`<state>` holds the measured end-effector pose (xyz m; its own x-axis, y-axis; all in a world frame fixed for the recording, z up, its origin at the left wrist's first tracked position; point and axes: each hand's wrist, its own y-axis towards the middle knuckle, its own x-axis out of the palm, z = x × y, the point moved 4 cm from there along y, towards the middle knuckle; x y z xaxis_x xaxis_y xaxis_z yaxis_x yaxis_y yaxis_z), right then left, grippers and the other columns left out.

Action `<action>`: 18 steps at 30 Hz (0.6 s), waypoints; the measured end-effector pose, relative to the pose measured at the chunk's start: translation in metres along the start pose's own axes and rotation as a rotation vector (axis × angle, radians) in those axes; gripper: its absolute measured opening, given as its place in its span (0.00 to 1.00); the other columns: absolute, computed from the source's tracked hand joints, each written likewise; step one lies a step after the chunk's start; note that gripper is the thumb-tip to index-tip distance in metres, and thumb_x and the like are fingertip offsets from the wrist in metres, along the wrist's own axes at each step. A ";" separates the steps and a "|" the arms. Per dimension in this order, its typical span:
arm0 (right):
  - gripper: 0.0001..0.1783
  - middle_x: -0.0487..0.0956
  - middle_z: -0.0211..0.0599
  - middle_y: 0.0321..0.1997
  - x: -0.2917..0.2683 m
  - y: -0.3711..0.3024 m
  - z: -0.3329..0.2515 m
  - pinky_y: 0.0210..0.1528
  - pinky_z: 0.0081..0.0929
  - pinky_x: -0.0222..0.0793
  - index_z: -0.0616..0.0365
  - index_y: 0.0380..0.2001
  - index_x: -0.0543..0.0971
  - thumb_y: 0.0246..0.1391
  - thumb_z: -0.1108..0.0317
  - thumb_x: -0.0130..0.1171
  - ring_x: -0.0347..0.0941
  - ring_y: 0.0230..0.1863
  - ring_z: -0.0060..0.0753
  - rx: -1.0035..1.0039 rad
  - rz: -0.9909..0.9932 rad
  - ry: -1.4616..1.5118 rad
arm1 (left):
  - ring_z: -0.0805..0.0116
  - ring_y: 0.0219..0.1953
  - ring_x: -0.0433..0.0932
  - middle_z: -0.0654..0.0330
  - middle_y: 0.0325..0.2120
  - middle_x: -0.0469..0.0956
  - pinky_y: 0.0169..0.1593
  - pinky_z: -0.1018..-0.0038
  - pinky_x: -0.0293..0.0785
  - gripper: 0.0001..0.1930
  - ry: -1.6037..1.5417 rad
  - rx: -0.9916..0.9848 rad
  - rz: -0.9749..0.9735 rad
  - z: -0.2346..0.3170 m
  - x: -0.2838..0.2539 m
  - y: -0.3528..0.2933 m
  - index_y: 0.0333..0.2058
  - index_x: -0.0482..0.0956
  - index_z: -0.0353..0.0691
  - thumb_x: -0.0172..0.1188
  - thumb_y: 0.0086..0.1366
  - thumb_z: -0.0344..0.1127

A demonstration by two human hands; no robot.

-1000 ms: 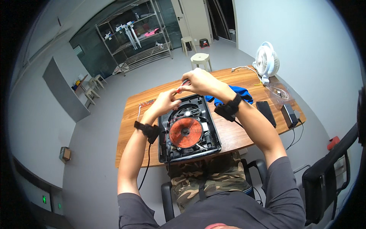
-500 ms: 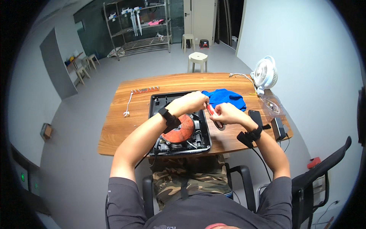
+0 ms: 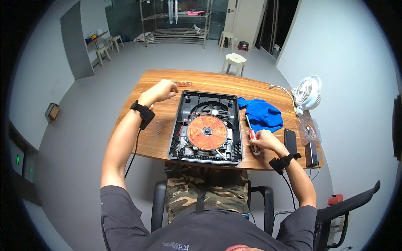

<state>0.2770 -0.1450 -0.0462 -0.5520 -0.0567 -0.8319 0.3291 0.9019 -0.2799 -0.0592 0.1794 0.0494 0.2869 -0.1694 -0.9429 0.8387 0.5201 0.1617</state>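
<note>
My right hand [image 3: 267, 141] is closed around a screwdriver [image 3: 251, 133] with a red and dark handle. Its metal shaft points away from me, beside the blue cloth [image 3: 264, 113]. Directly before me lies an opened induction cooker [image 3: 235, 144], a black shell with a round copper coil [image 3: 207, 132] and exposed wiring. My left hand [image 3: 161, 91] is off its far left corner, fingers bent and somewhat apart, close to a narrow orange strip [image 3: 184, 84] bearing small metal pieces. Nothing shows in that hand, though its fingertips are partly hidden.
On the wooden table [image 3: 144, 144], a few tiny pieces lie left of the cooker. A black phone [image 3: 290, 140], a black box-shaped adapter [image 3: 310, 154], a clear plastic container [image 3: 310, 130] and a white fan [image 3: 307, 94] line the right side. A stool [image 3: 235, 60] stands beyond.
My hands have moved apart. The left went from the screwdriver, over the cooker, to the left near the orange strip; the right came lower and rightward with the screwdriver, whose shaft now shows.
</note>
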 end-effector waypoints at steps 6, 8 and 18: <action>0.28 0.82 0.48 0.21 0.006 0.015 0.002 0.30 0.33 0.78 0.68 0.24 0.83 0.48 0.47 0.69 0.83 0.25 0.40 0.016 -0.020 -0.043 | 0.59 0.37 0.86 0.48 0.35 0.86 0.45 0.67 0.80 0.11 0.078 -0.213 -0.054 -0.074 0.014 -0.050 0.41 0.85 0.33 0.62 0.61 0.28; 0.28 0.82 0.49 0.21 0.008 0.018 0.005 0.30 0.34 0.77 0.68 0.23 0.83 0.47 0.46 0.69 0.83 0.24 0.41 0.022 -0.014 -0.056 | 0.59 0.37 0.86 0.48 0.35 0.86 0.45 0.66 0.80 0.10 0.037 -0.300 -0.075 -0.080 0.018 -0.059 0.41 0.85 0.33 0.62 0.61 0.28; 0.31 0.82 0.49 0.22 -0.021 0.030 -0.017 0.33 0.39 0.76 0.61 0.24 0.86 0.53 0.38 0.65 0.82 0.27 0.46 -0.045 -0.030 -0.238 | 0.54 0.43 0.84 0.50 0.39 0.86 0.50 0.63 0.79 0.11 0.084 -0.275 -0.098 -0.103 0.019 -0.037 0.42 0.86 0.36 0.64 0.61 0.31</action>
<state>0.2855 -0.1098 -0.0288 -0.3634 -0.1787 -0.9143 0.2780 0.9159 -0.2895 -0.1325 0.2438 -0.0042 0.1622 -0.1659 -0.9727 0.7005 0.7136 -0.0050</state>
